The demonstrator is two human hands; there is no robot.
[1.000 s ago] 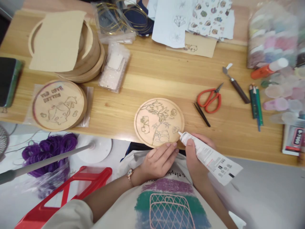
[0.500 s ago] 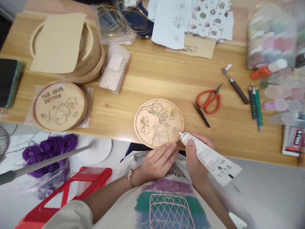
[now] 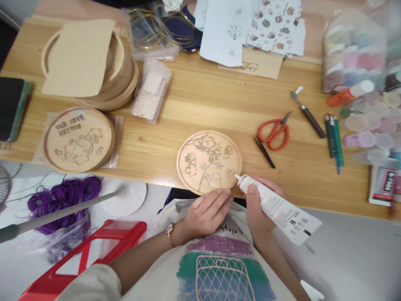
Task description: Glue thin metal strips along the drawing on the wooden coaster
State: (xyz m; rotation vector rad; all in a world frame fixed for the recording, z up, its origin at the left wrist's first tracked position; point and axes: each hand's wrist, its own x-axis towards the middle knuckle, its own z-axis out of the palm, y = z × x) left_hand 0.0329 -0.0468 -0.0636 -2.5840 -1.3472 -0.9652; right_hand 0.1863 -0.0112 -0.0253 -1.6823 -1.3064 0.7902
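A round wooden plaque (image 3: 200, 161) with dark line drawings of pandas and bamboo lies at the table's front edge. My right hand (image 3: 258, 209) is closed around a white glue tube (image 3: 282, 213), whose thin nozzle points left at a small drawn shape near the plaque's right rim. Whether the tip touches the wood I cannot tell. My left hand (image 3: 206, 213) lies with fingers stretched out, close together, by the plaque's lower edge; its fingertips are at or just below the rim. Black tweezers (image 3: 264, 151) and red-handled scissors (image 3: 274, 133) lie to the right of the plaque.
Another drawn wooden plaque (image 3: 78, 140) lies at left, before stacked wooden rounds (image 3: 120, 62) under cardboard (image 3: 79, 58). Pencils (image 3: 334, 138), a palette knife (image 3: 310, 117) and small paint pots (image 3: 363, 121) sit at right. Papers (image 3: 221, 33) lie behind. A phone (image 3: 12, 108) rests far left.
The glue tube's back end has shifted slightly right and down, with its nozzle still by the plaque's right rim. My left hand stays in place.
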